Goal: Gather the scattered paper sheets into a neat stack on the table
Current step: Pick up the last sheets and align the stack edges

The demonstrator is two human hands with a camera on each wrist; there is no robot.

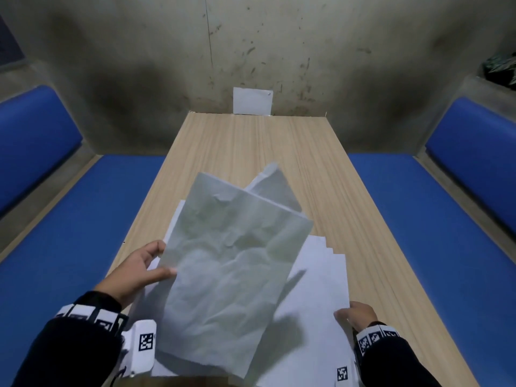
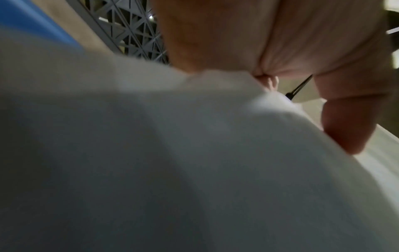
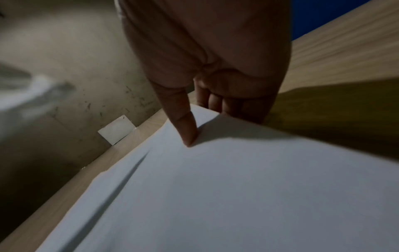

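A crumpled white sheet [image 1: 231, 263] is lifted above the wooden table [image 1: 251, 146], tilted, with another creased sheet [image 1: 272, 188] behind it. My left hand [image 1: 145, 270] pinches its left edge, thumb on top; in the left wrist view the sheet [image 2: 172, 162] fills the frame under the thumb [image 2: 341, 122]. Several flat white sheets [image 1: 315, 277] lie fanned on the table below. My right hand [image 1: 354, 314] grips their right edge; in the right wrist view the thumb [image 3: 183, 119] presses on the sheets [image 3: 237, 187] and the fingers curl under the edge.
Blue padded benches [image 1: 83, 224] [image 1: 435, 219] run along both long sides of the table. A stained concrete wall stands at the far end, with a small white card [image 1: 252, 101] fixed just above the table edge. The far half of the table shows bare wood.
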